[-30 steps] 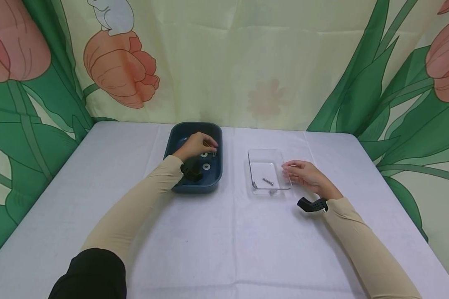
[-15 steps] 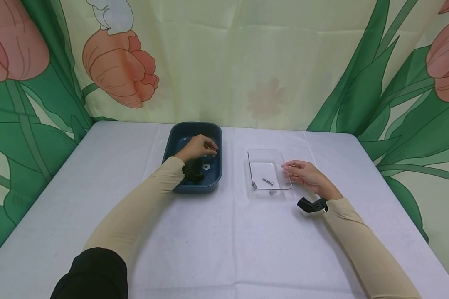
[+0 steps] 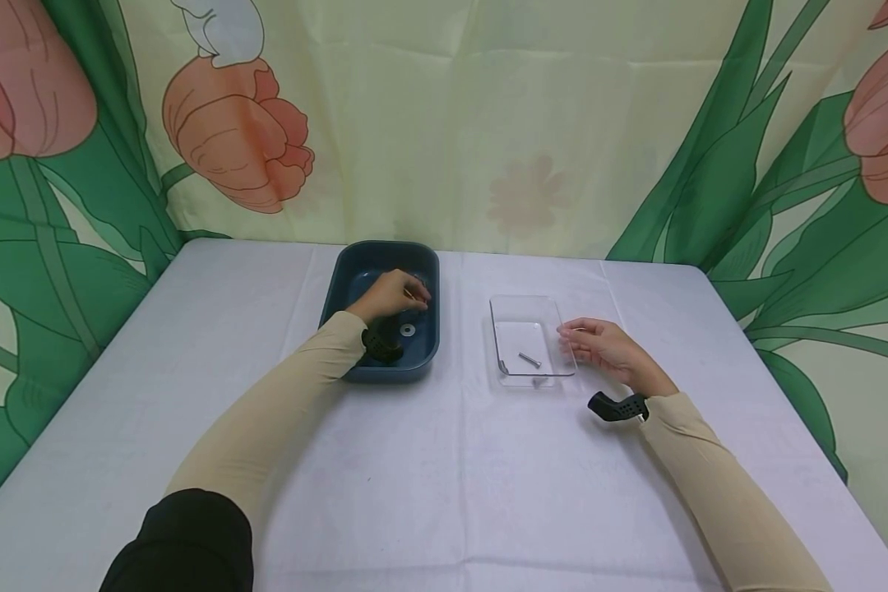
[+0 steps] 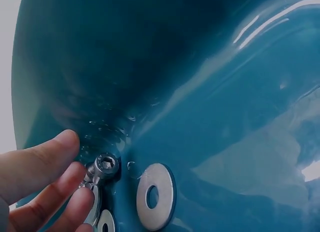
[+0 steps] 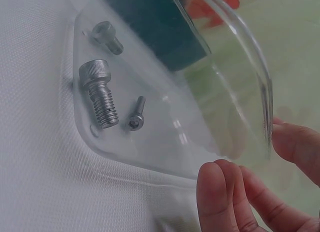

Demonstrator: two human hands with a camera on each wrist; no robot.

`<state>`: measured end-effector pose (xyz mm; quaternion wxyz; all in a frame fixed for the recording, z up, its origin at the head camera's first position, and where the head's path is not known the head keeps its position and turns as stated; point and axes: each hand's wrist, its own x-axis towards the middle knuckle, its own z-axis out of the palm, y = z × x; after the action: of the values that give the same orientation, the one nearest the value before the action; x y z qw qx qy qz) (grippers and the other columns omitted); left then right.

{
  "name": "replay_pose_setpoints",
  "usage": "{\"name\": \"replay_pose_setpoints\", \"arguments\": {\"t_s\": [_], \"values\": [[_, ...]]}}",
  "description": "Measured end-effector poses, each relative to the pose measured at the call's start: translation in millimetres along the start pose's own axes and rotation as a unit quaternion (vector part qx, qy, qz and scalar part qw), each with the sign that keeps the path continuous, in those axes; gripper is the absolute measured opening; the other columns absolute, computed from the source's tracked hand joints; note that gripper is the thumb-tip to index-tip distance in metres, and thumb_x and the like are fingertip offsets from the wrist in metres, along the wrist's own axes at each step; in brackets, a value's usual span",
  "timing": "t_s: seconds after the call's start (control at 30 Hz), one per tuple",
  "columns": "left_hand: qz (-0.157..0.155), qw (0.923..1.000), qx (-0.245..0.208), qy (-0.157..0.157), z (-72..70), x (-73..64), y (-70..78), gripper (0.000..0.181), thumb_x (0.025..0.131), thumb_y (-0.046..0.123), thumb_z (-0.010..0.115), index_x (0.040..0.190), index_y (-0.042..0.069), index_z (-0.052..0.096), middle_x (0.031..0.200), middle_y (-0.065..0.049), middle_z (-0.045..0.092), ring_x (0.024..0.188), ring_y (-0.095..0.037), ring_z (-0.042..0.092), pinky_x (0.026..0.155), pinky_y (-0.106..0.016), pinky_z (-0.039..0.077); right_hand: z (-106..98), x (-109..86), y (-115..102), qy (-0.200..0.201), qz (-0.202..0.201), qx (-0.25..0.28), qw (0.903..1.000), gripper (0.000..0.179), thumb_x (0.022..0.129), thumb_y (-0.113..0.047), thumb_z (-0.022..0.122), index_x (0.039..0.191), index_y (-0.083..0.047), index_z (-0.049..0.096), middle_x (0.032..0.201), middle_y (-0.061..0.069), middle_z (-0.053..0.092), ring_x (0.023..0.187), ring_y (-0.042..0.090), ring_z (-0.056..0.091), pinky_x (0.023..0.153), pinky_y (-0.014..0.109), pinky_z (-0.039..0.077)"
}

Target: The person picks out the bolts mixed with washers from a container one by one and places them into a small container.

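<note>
My left hand point(image 3: 395, 293) reaches into a dark blue tray point(image 3: 432, 349), near its right wall. In the left wrist view its thumb and fingers are spread apart beside a socket head bolt point(image 4: 106, 164); whether they touch it I cannot tell. Several flat washers point(image 4: 156, 197) lie close by, some partly behind the fingers. My right hand point(image 3: 603, 349) holds the right side wall of a clear plastic box point(image 3: 496, 329), thumb at the rim and fingers against the outside. Inside that box lie a large socket head bolt point(image 5: 100, 94) and a smaller one point(image 5: 136, 114); another bolt shape above may be a reflection.
Both containers stand on a white tablecloth point(image 3: 414, 477), the tray left of the box with a gap between. A patterned curtain point(image 3: 451, 123) hangs behind the table. Each wrist carries a black camera mount point(image 3: 617, 405).
A second ago a small metal piece showed under my left fingertips; the hand has since moved slightly down in the tray, covering it and one washer. The right hand and box stayed still.
</note>
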<state>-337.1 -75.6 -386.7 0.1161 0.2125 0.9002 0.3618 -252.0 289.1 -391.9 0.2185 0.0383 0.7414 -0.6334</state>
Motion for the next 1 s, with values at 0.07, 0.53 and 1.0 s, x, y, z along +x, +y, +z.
{"name": "replay_pose_setpoints", "arguments": {"t_s": [0.07,0.53,1.0], "values": [[0.001,1.0000,0.001,-0.002,0.5,0.3,-1.0,0.018,0.084,0.009,0.068,0.100,0.001,0.070,0.103,-0.015,0.069,0.091,-0.024,0.066,0.081,-0.033,0.053,0.3,-0.2,-0.4,0.001,0.002,0.000,1.0000,0.009,0.094,-0.016,0.057,0.102,-0.015,0.055,0.090,-0.012,0.067,0.081,0.001,0.063,0.076,0.016,0.052],[0.006,0.9994,0.032,-0.012,3.1,3.2,-7.1,0.018,0.083,0.008,0.070,0.099,0.001,0.072,0.106,-0.015,0.070,0.098,-0.025,0.066,0.086,-0.036,0.052,0.5,-0.8,-0.6,0.002,0.003,-0.001,1.0000,0.009,0.094,-0.015,0.057,0.103,-0.015,0.055,0.089,-0.012,0.067,0.080,0.001,0.063,0.075,0.016,0.052],[-0.025,0.9995,0.016,-0.010,1.2,0.9,-8.9,0.014,0.083,0.010,0.070,0.094,0.002,0.072,0.102,-0.014,0.071,0.096,-0.024,0.065,0.088,-0.036,0.051,1.0,0.0,-1.3,0.003,0.005,-0.001,1.0000,0.009,0.094,-0.016,0.057,0.102,-0.015,0.055,0.089,-0.012,0.067,0.079,0.000,0.063,0.075,0.016,0.052]]}}
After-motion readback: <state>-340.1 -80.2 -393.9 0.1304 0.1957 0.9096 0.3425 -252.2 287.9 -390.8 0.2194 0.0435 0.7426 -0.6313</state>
